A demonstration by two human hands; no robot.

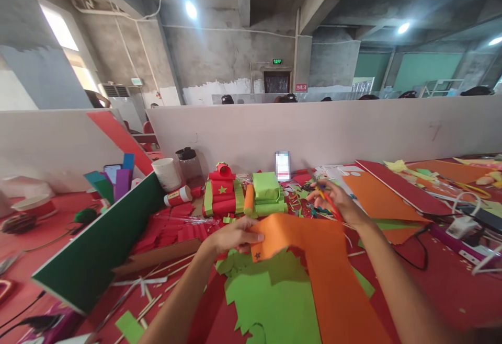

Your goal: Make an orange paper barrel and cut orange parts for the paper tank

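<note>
My left hand pinches the left end of a sheet of orange paper, close to a small dark star mark at its corner. The sheet bends over and hangs down to the right. My right hand grips a pair of scissors with red and yellow handles; its blades point up and away, apart from the paper. Beneath the orange sheet lies green paper with jagged cut edges. Behind it stand a red paper model with a yellow star and a light green wrapped block.
A dark green board leans at the left beside red paper pieces and thin sticks. Paper cups, a clear bottle and a phone stand by the white partition. Orange sheets, cables and a power strip lie right.
</note>
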